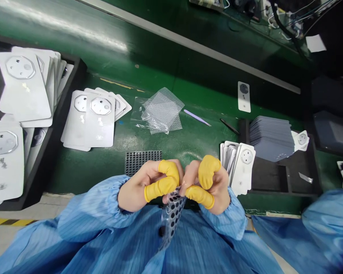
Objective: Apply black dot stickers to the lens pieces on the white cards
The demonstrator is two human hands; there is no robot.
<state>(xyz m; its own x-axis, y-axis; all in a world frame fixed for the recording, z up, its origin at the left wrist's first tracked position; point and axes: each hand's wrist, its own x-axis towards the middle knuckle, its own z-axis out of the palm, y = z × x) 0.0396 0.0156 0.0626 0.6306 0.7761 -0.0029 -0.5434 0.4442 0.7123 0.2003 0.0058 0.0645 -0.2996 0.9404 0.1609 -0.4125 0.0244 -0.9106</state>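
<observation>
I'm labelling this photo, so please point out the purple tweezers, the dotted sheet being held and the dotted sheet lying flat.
Purple tweezers (196, 117): head view, middle of their length.
Held dotted sheet (175, 214): head view, dotted part hanging down.
Flat dotted sheet (140, 160): head view, middle of its uncovered part.

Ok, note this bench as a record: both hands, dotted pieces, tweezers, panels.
Left grip: pinching dotted strip by its upper end
Right grip: at that same end; exact hold unclear
Finger covers: yellow, on both
Dotted sheet: on green bench, partly behind left grip
Tweezers: purple, on bench
White panels: left tray and bench
Grey panels: stacked in right tray
</observation>
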